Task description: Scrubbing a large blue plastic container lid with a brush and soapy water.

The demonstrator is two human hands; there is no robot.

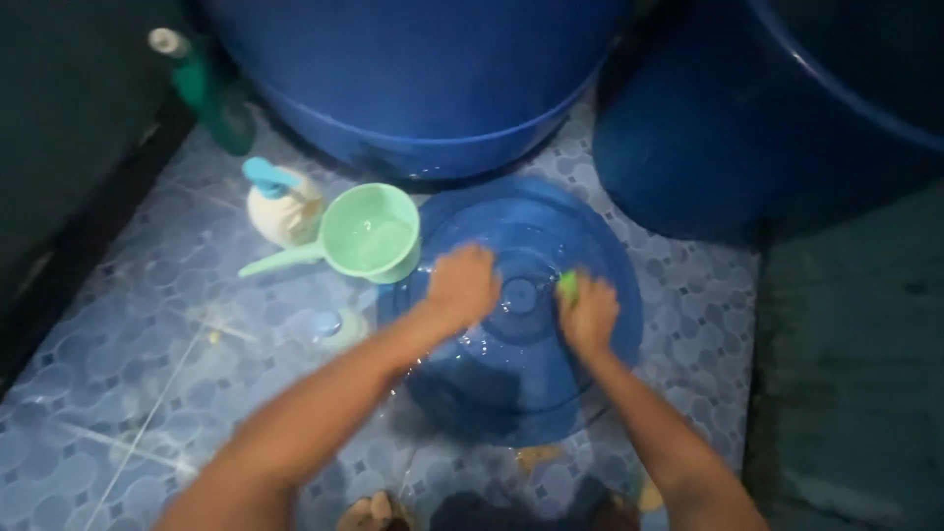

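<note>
We are pressing our left hand [460,285] flat, fingers spread, inside the round blue plastic basin [511,383] on the patterned tiled floor [118,334], while our right hand [588,313] is gripping a small green scrubber [567,284]. A pale green plastic dipper [372,234] is touching the basin's far-left rim.

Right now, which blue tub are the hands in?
The shallow blue basin on the tiled floor, holding both hands. The two big blue barrels behind it stand tall and untouched.
</note>
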